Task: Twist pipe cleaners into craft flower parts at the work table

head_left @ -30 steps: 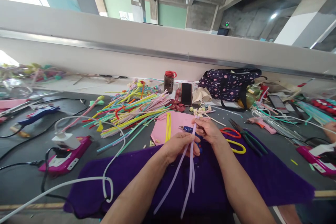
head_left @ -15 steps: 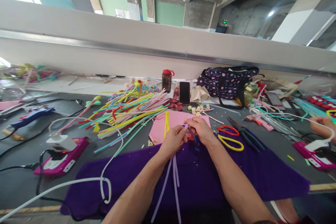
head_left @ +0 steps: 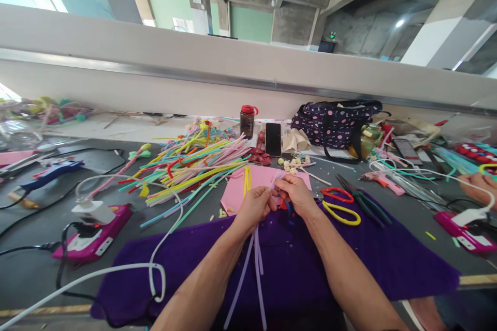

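Observation:
My left hand [head_left: 256, 206] is closed on lilac pipe cleaners [head_left: 257, 274], whose loose ends hang down below it over a purple cloth [head_left: 186, 258]. Beside it, my right hand [head_left: 295, 194] pinches the upper end of the same lilac bundle, where it looks bent or twisted. The fingers of both hands almost meet and hide part of the bundle. Under and behind the hands lies a pink sheet [head_left: 235, 189] with a bent yellow pipe cleaner [head_left: 247, 181] on it. Something blue and red shows just below my right hand, too covered to name.
Right of my hands lie scissors with red and yellow handles [head_left: 344, 213] and dark green pliers [head_left: 370, 204]. A heap of coloured pipe cleaners [head_left: 194, 170] spreads to the left. Behind stand a bottle [head_left: 247, 123], phone [head_left: 273, 139] and bag [head_left: 330, 126]. Another person's hand [head_left: 479, 186] is far right.
My fingers have shifted slightly around the upper end of the lilac pipe cleaners, and more of that end shows above them. The hanging ends stay nearly the same.

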`<state>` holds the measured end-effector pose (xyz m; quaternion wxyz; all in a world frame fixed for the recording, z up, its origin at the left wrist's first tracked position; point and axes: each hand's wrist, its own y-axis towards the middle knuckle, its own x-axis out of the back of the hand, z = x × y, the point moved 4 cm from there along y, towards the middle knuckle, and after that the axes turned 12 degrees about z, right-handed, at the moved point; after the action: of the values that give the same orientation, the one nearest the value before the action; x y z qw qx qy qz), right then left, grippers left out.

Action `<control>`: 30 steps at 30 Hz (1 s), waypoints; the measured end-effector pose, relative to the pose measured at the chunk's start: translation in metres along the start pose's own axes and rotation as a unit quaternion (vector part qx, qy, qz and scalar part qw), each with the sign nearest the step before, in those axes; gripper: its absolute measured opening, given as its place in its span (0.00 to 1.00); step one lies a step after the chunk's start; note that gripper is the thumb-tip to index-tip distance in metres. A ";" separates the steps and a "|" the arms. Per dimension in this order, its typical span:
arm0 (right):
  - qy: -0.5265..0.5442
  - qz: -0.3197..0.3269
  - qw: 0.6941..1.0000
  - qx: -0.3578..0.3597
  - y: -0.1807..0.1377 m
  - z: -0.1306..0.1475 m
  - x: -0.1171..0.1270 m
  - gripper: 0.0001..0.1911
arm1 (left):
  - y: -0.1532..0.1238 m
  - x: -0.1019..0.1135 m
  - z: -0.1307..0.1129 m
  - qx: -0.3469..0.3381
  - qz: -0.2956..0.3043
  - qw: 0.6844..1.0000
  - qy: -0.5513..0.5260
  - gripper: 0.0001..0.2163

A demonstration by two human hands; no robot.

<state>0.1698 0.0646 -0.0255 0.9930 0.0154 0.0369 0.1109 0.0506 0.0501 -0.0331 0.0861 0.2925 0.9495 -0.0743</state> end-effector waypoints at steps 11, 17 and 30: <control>-0.061 -0.038 0.997 0.013 -0.002 0.003 0.001 0.13 | 0.001 0.004 -0.002 -0.018 -0.019 0.999 0.043 0.12; -0.059 -0.016 0.998 0.015 -0.001 0.002 0.000 0.13 | -0.001 0.004 -0.002 -0.014 -0.008 0.999 0.039 0.13; -0.043 0.004 0.999 0.010 -0.002 0.004 -0.001 0.13 | -0.003 0.001 -0.002 -0.001 0.016 1.000 0.017 0.13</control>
<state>0.1693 0.0621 -0.0216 0.9930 0.0300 -0.0046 0.1141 0.0482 0.0490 -0.0307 0.0716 0.3085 0.9461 -0.0672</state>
